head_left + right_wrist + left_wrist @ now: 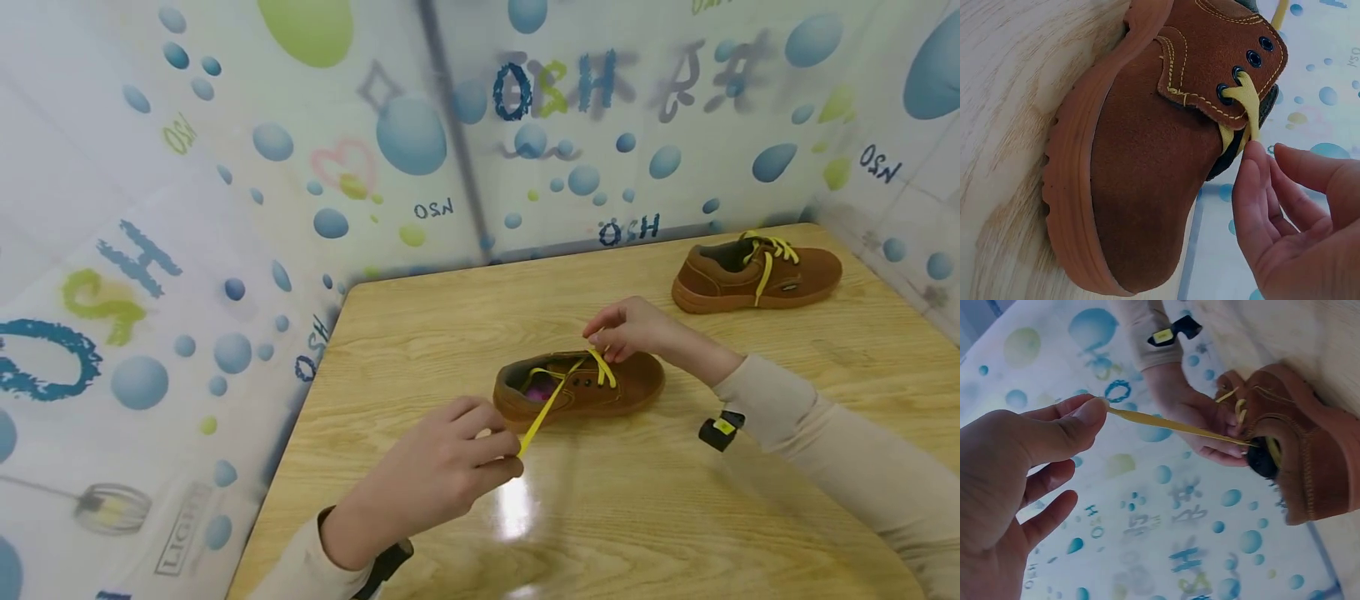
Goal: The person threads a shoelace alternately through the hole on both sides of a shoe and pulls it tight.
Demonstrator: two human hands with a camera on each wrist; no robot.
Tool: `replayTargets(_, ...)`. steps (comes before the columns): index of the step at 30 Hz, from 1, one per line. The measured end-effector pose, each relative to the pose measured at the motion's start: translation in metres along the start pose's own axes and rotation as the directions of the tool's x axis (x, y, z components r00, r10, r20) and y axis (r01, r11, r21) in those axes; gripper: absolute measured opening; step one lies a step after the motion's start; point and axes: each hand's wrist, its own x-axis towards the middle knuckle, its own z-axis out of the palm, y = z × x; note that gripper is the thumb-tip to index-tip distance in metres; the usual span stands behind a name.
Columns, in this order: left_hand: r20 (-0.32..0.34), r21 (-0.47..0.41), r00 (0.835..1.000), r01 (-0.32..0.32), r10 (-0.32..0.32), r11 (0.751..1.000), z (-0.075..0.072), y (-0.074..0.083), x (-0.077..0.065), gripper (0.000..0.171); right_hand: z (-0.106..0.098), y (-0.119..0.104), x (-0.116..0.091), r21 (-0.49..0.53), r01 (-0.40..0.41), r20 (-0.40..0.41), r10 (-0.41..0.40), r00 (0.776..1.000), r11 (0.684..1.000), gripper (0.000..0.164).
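A brown shoe [637,387] with a yellow shoelace [546,412] sits on the table, its toe pointing right. My left hand [442,462] pinches one end of the lace between thumb and forefinger. In the left wrist view the lace [1166,424] runs taut from those fingertips to the shoe's opening. Over the front of the shoe is my right hand [633,327], its fingertips right at the crossed lace. In the right wrist view the lace [1246,100] threads the lower eyelets, while the upper eyelets [1254,59] hold none. Thumb and forefinger stand slightly apart there.
A second brown shoe [757,275], with yellow laces through it, stands at the table's back right. The wooden table [420,333] meets a wall covering [480,200] printed with blue drops along its back. Both wrists wear black straps or mounts.
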Motion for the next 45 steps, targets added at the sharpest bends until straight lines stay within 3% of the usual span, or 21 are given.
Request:
replayTargets(4, -0.129, 0.043, 0.992, 0.021, -0.015, 0.999, -0.013, 0.001, 0.004, 0.029, 0.001, 0.000, -0.004, -0.021, 0.065, -0.010, -0.065, 0.998, 0.998, 0.030)
replayTargets(9, -0.336, 0.014, 0.930, 0.166, -0.152, 0.986, -0.014, -0.004, 0.011, 0.028, 0.011, -0.008, -0.014, -0.164, 0.154, -0.079, -0.168, 0.983, 0.974, 0.024)
replayTargets(11, -0.369, -0.015, 0.907, 0.211, -0.202, 0.977, -0.010, -0.005, 0.014, 0.026, 0.017, -0.014, -0.021, -0.245, 0.213, -0.106, -0.244, 0.964, 0.946, 0.021)
replayTargets(14, -0.376, -0.054, 0.889, 0.261, -0.262, 0.964, -0.008, -0.005, 0.019, 0.026, 0.030, -0.025, -0.036, -0.302, 0.344, -0.095, -0.387, 0.917, 0.889, 0.019)
replayTargets(16, -0.393, -0.069, 0.876, 0.274, -0.279, 0.959, -0.008, -0.004, 0.021, 0.026, 0.041, -0.033, -0.047, -0.330, 0.480, -0.037, -0.519, 0.854, 0.813, 0.021)
replayTargets(17, -0.396, -0.073, 0.872, 0.281, -0.286, 0.957, -0.009, -0.004, 0.022, 0.027, 0.047, -0.037, -0.052, -0.352, 0.554, -0.007, -0.594, 0.804, 0.754, 0.021)
replayTargets(18, -0.407, -0.072, 0.869, 0.278, -0.283, 0.958, -0.009, -0.003, 0.024, 0.027, 0.052, -0.040, -0.056, -0.391, 0.621, 0.020, -0.669, 0.743, 0.679, 0.022)
replayTargets(20, -0.429, -0.070, 0.863, 0.265, -0.269, 0.962, -0.008, -0.003, 0.027, 0.025, 0.062, -0.046, -0.063, -0.490, 0.713, 0.049, -0.801, 0.597, 0.501, 0.020)
replayTargets(21, -0.430, -0.079, 0.861, 0.264, -0.272, 0.961, -0.007, -0.003, 0.028, 0.022, 0.065, -0.048, -0.065, -0.542, 0.719, 0.039, -0.841, 0.539, 0.435, 0.019)
replayTargets(22, -0.424, -0.096, 0.860, 0.270, -0.284, 0.958, -0.004, -0.004, 0.030, 0.018, 0.068, -0.050, -0.067, -0.573, 0.713, 0.013, -0.865, 0.502, 0.405, 0.017)
replayTargets(23, -0.410, -0.119, 0.859, 0.284, -0.308, 0.951, 0.000, -0.004, 0.031, 0.013, 0.070, -0.051, -0.068, -0.589, 0.702, -0.025, -0.877, 0.479, 0.400, 0.016)
replayTargets(24, -0.385, -0.152, 0.858, 0.304, -0.340, 0.940, 0.006, -0.006, 0.032, 0.007, 0.070, -0.052, -0.069, -0.586, 0.692, -0.068, -0.876, 0.478, 0.423, 0.016)
replayTargets(25, -0.341, -0.194, 0.858, 0.335, -0.383, 0.922, 0.014, -0.008, 0.032, 0.007, 0.070, -0.053, -0.071, -0.560, 0.686, -0.114, -0.863, 0.492, 0.465, 0.017)
replayTargets(28, -0.139, -0.272, 0.846, 0.467, -0.515, 0.841, 0.050, -0.018, 0.031, 0.027, 0.067, -0.054, -0.074, -0.423, 0.674, -0.243, -0.793, 0.559, 0.605, 0.026)
replayTargets(30, 0.023, -0.250, 0.822, 0.555, -0.569, 0.793, 0.080, -0.028, 0.033, 0.037, 0.064, -0.054, -0.076, -0.354, 0.668, -0.307, -0.756, 0.578, 0.654, 0.027)
replayTargets(33, 0.230, -0.124, 0.757, 0.646, -0.611, 0.753, 0.123, -0.043, 0.042, 0.040, 0.061, -0.054, -0.076, -0.269, 0.673, -0.354, -0.721, 0.596, 0.689, 0.025)
replayTargets(36, 0.348, -0.035, 0.682, 0.695, -0.643, 0.718, 0.152, -0.052, 0.051, 0.030, 0.060, -0.055, -0.076, -0.217, 0.685, -0.368, -0.709, 0.602, 0.695, 0.022)
replayTargets(39, 0.389, -0.001, 0.631, 0.729, -0.671, 0.684, 0.167, -0.054, 0.055, 0.022, 0.061, -0.056, -0.079, -0.200, 0.703, -0.364, -0.718, 0.593, 0.682, 0.023)
replayTargets(42, 0.376, 0.016, 0.607, 0.752, -0.701, 0.659, 0.171, -0.053, 0.054, 0.025, 0.063, -0.059, -0.085, -0.158, 0.752, -0.378, -0.743, 0.552, 0.639, 0.024)
replayTargets(45, 0.334, 0.018, 0.601, 0.766, -0.726, 0.642, 0.171, -0.053, 0.053, 0.026, 0.064, -0.064, -0.091, -0.103, 0.801, -0.384, -0.766, 0.515, 0.590, 0.024)
